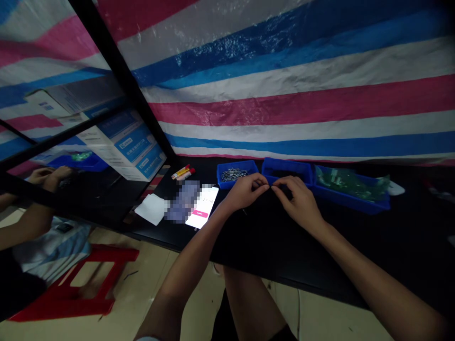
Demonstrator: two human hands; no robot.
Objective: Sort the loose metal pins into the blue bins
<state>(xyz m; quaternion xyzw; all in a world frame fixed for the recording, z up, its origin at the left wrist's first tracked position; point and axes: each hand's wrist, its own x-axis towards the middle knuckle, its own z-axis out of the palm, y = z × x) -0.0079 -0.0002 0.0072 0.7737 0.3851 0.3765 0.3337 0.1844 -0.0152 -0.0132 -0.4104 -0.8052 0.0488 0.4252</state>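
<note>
My left hand and my right hand meet above the black table, fingertips pinched close together. Anything small between them is hidden by the fingers. Just behind my left hand, a blue plastic bin holds several metal screws or nails. A darker blue bin sits behind my fingertips, its contents too dim to tell. To the right, a third blue bin holds green circuit boards in clear plastic. A lit phone lies left of my left hand.
Left on the table lie a white card, a blurred patch and red-and-yellow tubes. A striped tarp hangs behind. A black-framed reflective pane shows boxes and an arm. A red stool stands on the floor.
</note>
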